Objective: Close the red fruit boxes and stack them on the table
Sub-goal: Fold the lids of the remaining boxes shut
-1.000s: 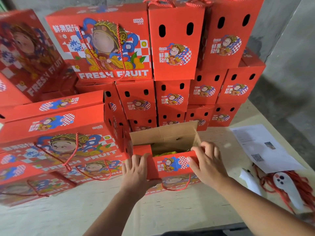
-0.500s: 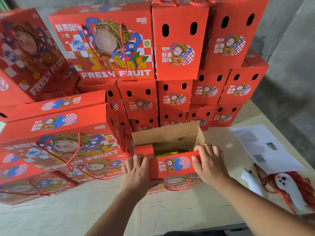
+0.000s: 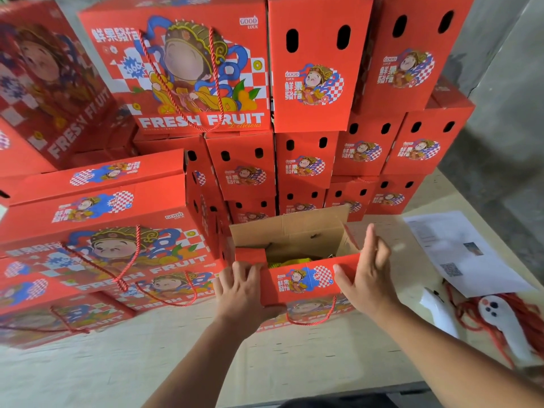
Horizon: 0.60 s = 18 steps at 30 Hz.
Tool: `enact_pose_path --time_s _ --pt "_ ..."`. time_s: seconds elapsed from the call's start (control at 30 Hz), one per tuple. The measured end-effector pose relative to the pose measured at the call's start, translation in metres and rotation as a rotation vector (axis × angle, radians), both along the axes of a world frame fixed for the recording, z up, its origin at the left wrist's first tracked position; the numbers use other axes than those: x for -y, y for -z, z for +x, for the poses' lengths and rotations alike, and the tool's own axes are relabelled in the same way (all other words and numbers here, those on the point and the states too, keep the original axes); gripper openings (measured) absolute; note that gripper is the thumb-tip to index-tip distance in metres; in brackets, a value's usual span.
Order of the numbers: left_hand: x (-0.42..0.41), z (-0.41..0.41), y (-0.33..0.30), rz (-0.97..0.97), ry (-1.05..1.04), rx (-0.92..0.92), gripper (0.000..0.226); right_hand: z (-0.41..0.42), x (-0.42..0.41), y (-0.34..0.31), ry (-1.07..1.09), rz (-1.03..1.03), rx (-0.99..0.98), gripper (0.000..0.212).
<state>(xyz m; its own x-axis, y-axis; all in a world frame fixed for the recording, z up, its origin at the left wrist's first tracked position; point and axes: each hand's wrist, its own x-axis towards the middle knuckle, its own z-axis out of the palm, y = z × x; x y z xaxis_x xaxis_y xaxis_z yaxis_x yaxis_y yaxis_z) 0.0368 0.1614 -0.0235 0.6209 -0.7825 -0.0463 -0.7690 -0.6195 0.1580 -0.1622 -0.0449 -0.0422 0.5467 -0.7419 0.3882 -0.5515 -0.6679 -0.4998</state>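
Note:
An open red fruit box (image 3: 303, 282) stands on the table (image 3: 176, 366) in front of me. Its brown back flap (image 3: 290, 231) stands up, and yellow packing shows inside. My left hand (image 3: 243, 293) grips the box's left front corner, thumb under the front flap. My right hand (image 3: 366, 275) is at the right end of the box, fingers raised and spread, thumb against the front flap. A red rope handle (image 3: 310, 318) hangs below the flap.
Closed red fruit boxes are stacked high behind (image 3: 318, 66) and to the left (image 3: 97, 245). At the right of the table lie a white paper sheet (image 3: 462, 251), a white handheld device (image 3: 506, 328) and red cords (image 3: 530, 322). A grey wall rises at the far right.
My right hand has lifted its fingers off the box's right edge and spread them. The left hand keeps its grip. The camera has moved closer.

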Motion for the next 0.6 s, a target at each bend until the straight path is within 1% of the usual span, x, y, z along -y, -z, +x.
enact_pose_path --time_s 0.03,0.07,0.1,0.17,0.2,0.23,0.33,0.4,0.43,0.47,0.5,0.57,0.6 --pt "-0.001 -0.001 0.002 -0.014 -0.001 -0.002 0.112 0.001 0.0 0.0 0.018 0.029 -0.002 0.108" --pt "-0.002 -0.001 0.003 -0.029 0.002 -0.005 0.113 0.001 0.002 0.0 0.013 0.035 -0.022 0.105" --pt "-0.002 -0.001 0.004 -0.041 0.006 -0.01 0.115 0.002 0.004 -0.001 -0.014 0.018 -0.057 0.097" --pt "-0.002 -0.001 0.004 -0.053 0.012 -0.01 0.115 0.002 0.008 -0.005 -0.084 -0.056 -0.123 0.074" --pt "-0.003 -0.001 0.005 -0.064 0.013 0.001 0.113 0.002 0.009 -0.006 -0.103 -0.069 -0.143 0.067" --pt "-0.003 -0.002 0.006 -0.092 0.012 0.013 0.11 0.002 0.011 -0.007 -0.109 -0.056 -0.167 0.064" --pt "-0.003 -0.003 0.008 -0.152 0.009 0.023 0.104 0.005 0.013 -0.011 -0.11 -0.024 -0.302 0.067" --pt "-0.004 -0.003 0.007 -0.142 0.014 0.001 0.107 0.006 0.016 -0.013 -0.144 -0.008 -0.381 0.07" --pt "-0.005 -0.003 0.006 -0.143 0.02 -0.029 0.11 0.006 0.017 -0.014 -0.163 0.017 -0.389 0.071" --pt "-0.006 -0.002 0.006 -0.163 0.019 -0.085 0.109 0.006 0.019 -0.015 -0.176 0.056 -0.372 0.072" --pt "-0.006 -0.001 0.006 -0.216 -0.008 -0.184 0.103 0.006 0.02 -0.015 -0.181 0.105 -0.341 0.071" --pt "-0.002 0.001 0.004 -0.421 -0.147 -0.456 0.083 0.005 0.023 -0.014 -0.191 0.206 -0.284 0.076" --pt "0.002 0.001 0.004 -0.53 -0.223 -0.553 0.077 0.005 0.025 -0.015 -0.203 0.256 -0.269 0.082"
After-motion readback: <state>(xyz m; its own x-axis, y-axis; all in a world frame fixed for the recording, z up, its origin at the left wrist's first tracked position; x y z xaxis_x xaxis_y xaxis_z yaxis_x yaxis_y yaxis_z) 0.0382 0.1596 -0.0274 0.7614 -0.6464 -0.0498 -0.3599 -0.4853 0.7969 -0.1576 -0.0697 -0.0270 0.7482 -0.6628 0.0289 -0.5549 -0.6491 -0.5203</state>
